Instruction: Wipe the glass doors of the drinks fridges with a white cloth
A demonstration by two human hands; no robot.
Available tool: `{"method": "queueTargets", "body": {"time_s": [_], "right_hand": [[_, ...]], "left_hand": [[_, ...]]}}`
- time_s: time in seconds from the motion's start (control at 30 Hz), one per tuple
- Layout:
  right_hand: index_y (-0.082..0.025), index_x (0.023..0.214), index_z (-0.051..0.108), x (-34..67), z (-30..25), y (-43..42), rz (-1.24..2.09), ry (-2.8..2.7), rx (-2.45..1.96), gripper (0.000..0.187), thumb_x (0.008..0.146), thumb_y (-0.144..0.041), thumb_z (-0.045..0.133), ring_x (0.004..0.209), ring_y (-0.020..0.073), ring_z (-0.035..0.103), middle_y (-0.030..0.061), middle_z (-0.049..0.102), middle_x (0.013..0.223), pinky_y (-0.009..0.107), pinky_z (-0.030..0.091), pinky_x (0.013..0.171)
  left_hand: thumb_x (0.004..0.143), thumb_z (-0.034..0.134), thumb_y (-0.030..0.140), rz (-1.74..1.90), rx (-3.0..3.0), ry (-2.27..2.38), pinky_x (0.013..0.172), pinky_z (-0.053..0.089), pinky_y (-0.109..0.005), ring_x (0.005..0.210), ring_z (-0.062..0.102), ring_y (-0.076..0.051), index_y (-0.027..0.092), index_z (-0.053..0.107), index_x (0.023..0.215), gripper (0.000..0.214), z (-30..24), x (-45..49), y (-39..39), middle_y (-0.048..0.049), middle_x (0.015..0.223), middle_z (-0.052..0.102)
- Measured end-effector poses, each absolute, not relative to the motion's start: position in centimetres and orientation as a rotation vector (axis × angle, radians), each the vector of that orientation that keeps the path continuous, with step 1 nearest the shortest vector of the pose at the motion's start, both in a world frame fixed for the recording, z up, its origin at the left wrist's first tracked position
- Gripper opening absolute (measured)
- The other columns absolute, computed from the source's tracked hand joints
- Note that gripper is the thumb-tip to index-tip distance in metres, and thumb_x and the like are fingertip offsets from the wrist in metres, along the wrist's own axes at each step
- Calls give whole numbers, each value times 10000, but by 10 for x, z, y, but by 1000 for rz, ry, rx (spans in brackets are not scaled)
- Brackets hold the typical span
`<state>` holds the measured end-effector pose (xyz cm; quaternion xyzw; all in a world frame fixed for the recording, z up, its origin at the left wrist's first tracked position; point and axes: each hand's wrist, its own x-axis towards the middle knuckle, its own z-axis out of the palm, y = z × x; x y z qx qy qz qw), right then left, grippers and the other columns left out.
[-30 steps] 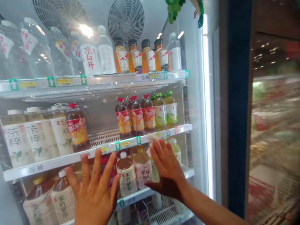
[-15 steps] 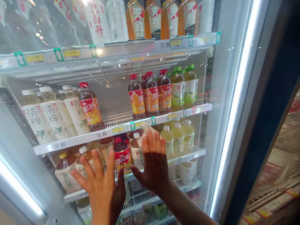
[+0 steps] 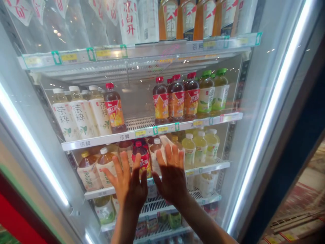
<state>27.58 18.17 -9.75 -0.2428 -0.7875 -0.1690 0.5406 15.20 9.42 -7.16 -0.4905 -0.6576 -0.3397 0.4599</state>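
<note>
Both of my hands are raised side by side in front of a lit drinks fridge, palms toward it. With fingers spread, my left hand (image 3: 130,181) is open and holds nothing. It overlaps a red-capped iced tea bottle (image 3: 142,156) on the third shelf and partly hides a white-capped bottle (image 3: 105,166). My right hand (image 3: 171,173) is open too, its fingers stretched upward, before several bottles there. A pale reflection shows behind its fingertips, on what looks like the glass door. Whether either palm touches the glass I cannot tell.
On the second shelf (image 3: 96,140) stand white-labelled tea bottles (image 3: 81,117), red-labelled iced tea bottles (image 3: 177,101) and green-capped bottles (image 3: 219,89). Amber bottles (image 3: 188,20) fill part of the top shelf. Light strips (image 3: 269,112) run down both sides. Another shelf (image 3: 291,203) is at the right.
The view has shifted so that the fridge appears further right. My left hand has moved closer to my right hand in the picture. Both hands stay open.
</note>
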Motion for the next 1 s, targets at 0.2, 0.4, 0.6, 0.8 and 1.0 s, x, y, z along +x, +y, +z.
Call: {"method": "queueTargets", "body": {"time_s": [0.2,0.4,0.6,0.8,1.0], "right_hand": [[-137,1639,124,277,-147,178,-509,-1851,-513,699,1020,-302,404,1589,331,58,91,49,1725,551,127,1287],[-95,1615,233,279,-152,176,-420,-1954,-454,675,1012,-341,414,1585,340,95,115,325,1660,563,106,1291],[-129,1633,166,362,-173,230,-499,-1971,-380,677,1023,-304,401,1588,284,117,99,354,1649,526,124,1301],[-160,1645,0,436,-133,294,-503,-1863,-601,792,1009,-351,431,1581,386,67,140,112,1713,711,226,1213],[-168,1643,-12,478,-179,300,-619,-1893,-602,763,1029,-458,336,1591,332,30,81,-46,1722,620,310,1217]], "left_hand": [[898,633,195,-811,-1226,-1544,1252,64,-707,1582,50,-349,275,194,1605,835,-101,144,92,-108,1699,114],[926,602,231,-825,-1215,-1554,1244,-58,-676,1587,-53,-308,296,180,1603,801,-132,144,94,-77,1711,24],[924,606,236,-804,-1251,-1574,1265,-44,-628,1590,-34,-289,330,204,1596,788,-156,227,115,-56,1715,26],[923,609,289,-814,-1375,-1468,1246,4,-689,1586,-17,-337,342,207,1596,786,-139,299,171,-67,1711,7],[938,586,290,-815,-1507,-1307,1264,-48,-631,1587,-58,-294,339,223,1593,751,-122,301,176,-38,1713,11]]}}
